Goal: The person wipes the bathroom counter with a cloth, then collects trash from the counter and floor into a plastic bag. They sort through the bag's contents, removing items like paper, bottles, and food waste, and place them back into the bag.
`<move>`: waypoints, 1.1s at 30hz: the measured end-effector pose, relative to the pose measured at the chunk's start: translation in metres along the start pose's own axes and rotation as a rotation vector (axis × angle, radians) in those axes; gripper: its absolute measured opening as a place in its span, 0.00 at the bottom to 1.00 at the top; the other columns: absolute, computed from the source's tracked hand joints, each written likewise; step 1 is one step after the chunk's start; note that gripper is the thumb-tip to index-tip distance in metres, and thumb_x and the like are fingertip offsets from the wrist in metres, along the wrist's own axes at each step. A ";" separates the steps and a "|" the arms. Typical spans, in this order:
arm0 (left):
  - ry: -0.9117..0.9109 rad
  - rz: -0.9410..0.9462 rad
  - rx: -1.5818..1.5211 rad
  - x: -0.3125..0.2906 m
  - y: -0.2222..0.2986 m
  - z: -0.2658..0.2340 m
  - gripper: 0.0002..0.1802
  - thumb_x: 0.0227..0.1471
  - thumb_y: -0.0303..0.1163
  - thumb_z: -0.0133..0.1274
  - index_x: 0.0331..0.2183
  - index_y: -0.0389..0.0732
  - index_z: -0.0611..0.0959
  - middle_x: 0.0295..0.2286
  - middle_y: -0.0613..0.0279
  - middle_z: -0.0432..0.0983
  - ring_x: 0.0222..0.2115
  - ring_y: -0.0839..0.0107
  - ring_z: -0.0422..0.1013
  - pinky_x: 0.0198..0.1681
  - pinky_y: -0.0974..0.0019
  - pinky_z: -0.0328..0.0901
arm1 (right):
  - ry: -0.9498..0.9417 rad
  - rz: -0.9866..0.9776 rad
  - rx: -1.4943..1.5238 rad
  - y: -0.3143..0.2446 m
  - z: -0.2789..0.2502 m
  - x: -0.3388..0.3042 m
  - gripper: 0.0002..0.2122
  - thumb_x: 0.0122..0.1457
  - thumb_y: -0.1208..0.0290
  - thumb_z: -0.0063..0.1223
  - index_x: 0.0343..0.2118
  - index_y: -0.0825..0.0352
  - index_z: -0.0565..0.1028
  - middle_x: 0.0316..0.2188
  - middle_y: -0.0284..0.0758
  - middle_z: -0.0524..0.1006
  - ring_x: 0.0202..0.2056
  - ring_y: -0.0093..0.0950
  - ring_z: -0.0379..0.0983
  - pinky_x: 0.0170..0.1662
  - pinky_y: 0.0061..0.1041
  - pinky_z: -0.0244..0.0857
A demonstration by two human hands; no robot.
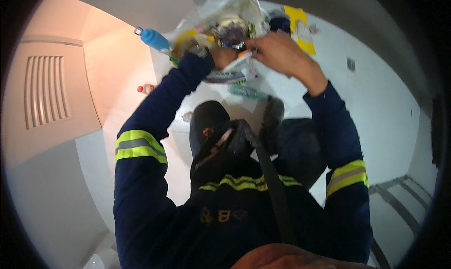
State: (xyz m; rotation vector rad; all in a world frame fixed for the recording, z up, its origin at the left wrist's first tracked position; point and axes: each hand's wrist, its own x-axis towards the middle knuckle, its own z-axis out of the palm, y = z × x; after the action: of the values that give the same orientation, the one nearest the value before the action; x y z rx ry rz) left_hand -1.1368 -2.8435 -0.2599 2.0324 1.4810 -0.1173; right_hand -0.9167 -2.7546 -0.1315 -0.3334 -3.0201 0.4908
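A white plastic bag [229, 0] stands wide-mouthed on the floor at the top, filled with mixed packages and a dark purplish item [231, 34]. My left hand [222, 57] reaches in at its near side, the wrist wearing a dark watch; its fingertips are hidden. From the right, my right hand [277, 54] comes over the near edge, fingers pinched together by a white strip with an orange patch [242, 55]. Whether they grip that strip or the bag's rim is not distinguishable. A blue bottle [153, 38] lies left of the bag.
Near the bag lies a green clear plastic bottle [249, 92], and a small red-capped bottle [145, 89] is farther left. Yellow sheet [296, 22] and a dark bundle [278, 22] lie at the right. A louvred panel [45, 91] stands left; a floor drain [351, 63] shows right.
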 end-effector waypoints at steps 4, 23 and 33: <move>0.262 0.008 -0.129 -0.005 -0.001 -0.010 0.21 0.62 0.35 0.50 0.55 0.40 0.75 0.44 0.48 0.80 0.46 0.55 0.77 0.54 0.53 0.68 | 0.017 0.050 0.051 0.016 0.000 -0.002 0.15 0.58 0.69 0.59 0.47 0.65 0.80 0.38 0.44 0.82 0.42 0.42 0.79 0.47 0.38 0.71; 0.321 -0.756 -0.114 -0.169 -0.001 0.449 0.36 0.60 0.49 0.46 0.67 0.51 0.63 0.69 0.42 0.43 0.68 0.38 0.44 0.59 0.32 0.56 | -0.238 0.387 0.227 0.096 0.362 -0.169 0.26 0.54 0.68 0.59 0.58 0.62 0.71 0.46 0.46 0.77 0.48 0.49 0.74 0.50 0.47 0.69; 0.248 -0.752 -0.041 -0.160 -0.014 0.442 0.25 0.58 0.44 0.49 0.56 0.48 0.75 0.52 0.49 0.70 0.58 0.45 0.62 0.59 0.28 0.53 | -0.094 0.271 0.278 0.105 0.144 -0.140 0.14 0.58 0.66 0.60 0.43 0.67 0.78 0.37 0.44 0.80 0.39 0.43 0.78 0.43 0.38 0.71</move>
State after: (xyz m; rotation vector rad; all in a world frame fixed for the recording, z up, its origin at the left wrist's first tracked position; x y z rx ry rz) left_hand -1.0865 -3.2048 -0.5573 1.3946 2.3186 -0.1372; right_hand -0.7728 -2.7329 -0.3057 -0.7200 -2.9494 0.9585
